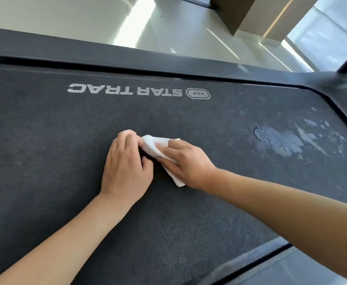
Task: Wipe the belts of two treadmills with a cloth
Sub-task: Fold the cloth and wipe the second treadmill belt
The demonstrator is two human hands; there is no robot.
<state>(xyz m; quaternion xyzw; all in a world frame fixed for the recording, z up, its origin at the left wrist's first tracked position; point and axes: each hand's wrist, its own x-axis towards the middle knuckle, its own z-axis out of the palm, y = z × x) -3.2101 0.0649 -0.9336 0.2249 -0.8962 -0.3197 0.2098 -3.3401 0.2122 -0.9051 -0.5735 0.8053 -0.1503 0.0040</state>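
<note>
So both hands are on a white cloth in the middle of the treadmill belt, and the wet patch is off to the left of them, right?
Not quite: the head view shows the wet patch to the right of the hands. The rest holds: left hand and right hand hold the white cloth mid-belt.
</note>
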